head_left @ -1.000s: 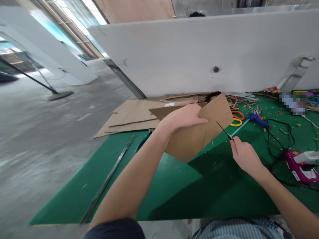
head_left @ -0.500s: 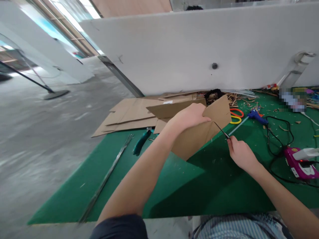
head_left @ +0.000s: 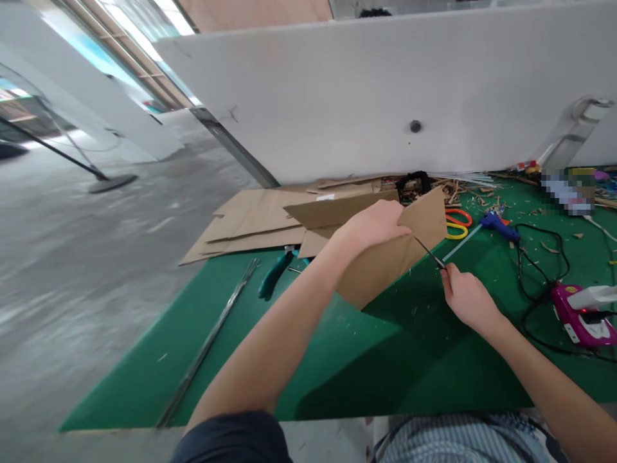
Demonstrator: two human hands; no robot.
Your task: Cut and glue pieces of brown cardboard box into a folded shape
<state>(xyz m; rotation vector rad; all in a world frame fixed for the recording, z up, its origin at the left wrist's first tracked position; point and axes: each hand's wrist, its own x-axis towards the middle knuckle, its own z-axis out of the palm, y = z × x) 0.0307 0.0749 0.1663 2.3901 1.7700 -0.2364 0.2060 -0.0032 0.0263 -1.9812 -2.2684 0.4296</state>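
In the head view, my left hand (head_left: pixel 378 225) grips the upper edge of a folded piece of cardboard (head_left: pixel 373 276), its thumb and fingers closed on the sheet. The cardboard stands tilted above the table, with flaps angled apart. My right hand (head_left: pixel 466 292) is closed around a slim, dark, knife-like tool (head_left: pixel 431 253). The tool's tip meets the cardboard near the fold, just right of my left fingertips. Its handle is mostly hidden in my fist.
Flat cardboard sheets (head_left: pixel 255 215) lie at the back left of the green table (head_left: pixel 366 366). Teal-handled pliers (head_left: pixel 276 273) and a bundle of thin wires (head_left: pixel 212 337) are on the left. Scissors (head_left: pixel 457 222), a blue glue gun (head_left: pixel 499 225) and a magenta power strip (head_left: pixel 581 318) are on the right.
The view has shifted very slightly. Both hands, the cardboard and the tool keep nearly the same positions, with the tip still at the fold.
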